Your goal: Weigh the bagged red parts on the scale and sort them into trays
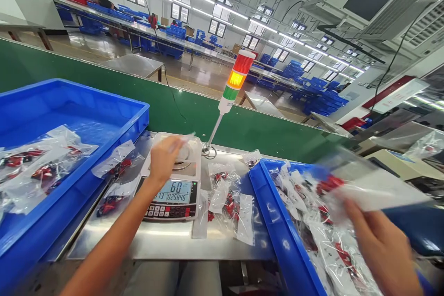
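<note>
My left hand (164, 159) is over the pan of a digital scale (187, 173), fingers closed on a small clear-and-white plastic bag (189, 138); most of this bag is hidden behind the hand. The scale's display reads 60. On the right, my right hand (385, 236) pinches the edge of a clear plastic bag (378, 185) above a blue crate (287, 236). Motion blurs that bag, and a red piece shows at its far end. Inside the crate lie several bags of red parts (343, 254).
Bagged red parts (225, 199) lie right of the scale, others (114, 201) to its left on the metal table (166, 243). A larger blue crate (138, 115) with bags stands left. Behind the scale rises a signal tower (236, 81), amber lit, before a green partition (187, 106).
</note>
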`<state>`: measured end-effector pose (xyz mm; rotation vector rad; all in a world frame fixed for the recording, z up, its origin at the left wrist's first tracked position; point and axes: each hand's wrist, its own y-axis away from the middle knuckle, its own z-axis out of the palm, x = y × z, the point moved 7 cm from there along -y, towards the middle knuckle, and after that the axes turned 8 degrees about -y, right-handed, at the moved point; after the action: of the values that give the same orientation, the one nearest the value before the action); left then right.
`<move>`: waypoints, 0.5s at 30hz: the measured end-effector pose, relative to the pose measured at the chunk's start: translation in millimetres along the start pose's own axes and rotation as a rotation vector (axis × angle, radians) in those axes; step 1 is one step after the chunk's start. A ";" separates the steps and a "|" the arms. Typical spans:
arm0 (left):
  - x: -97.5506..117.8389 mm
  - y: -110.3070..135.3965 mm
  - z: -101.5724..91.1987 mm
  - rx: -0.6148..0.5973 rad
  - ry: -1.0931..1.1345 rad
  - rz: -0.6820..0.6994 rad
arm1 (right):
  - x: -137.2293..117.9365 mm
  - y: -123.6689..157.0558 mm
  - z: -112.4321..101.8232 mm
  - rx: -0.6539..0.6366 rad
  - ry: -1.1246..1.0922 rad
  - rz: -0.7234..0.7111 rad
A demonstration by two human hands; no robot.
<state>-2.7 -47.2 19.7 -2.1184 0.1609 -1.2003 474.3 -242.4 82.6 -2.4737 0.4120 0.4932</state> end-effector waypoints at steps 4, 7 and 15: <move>-23.3 -33.1 -72.5 0.435 0.114 -0.220 | -158.8 -19.3 71.5 -0.165 -0.264 -0.358; -28.4 -40.9 -152.2 0.741 0.113 -0.269 | -245.7 -21.0 127.1 -0.346 -0.288 -0.657; -1.7 -16.7 -211.6 0.345 -0.599 -0.186 | -272.4 -7.8 140.7 -0.458 -0.171 -0.862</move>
<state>-175.6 -140.3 100.0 -2.1070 -0.4847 -0.5858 200.9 -104.1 96.2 -2.6801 -0.9015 0.4424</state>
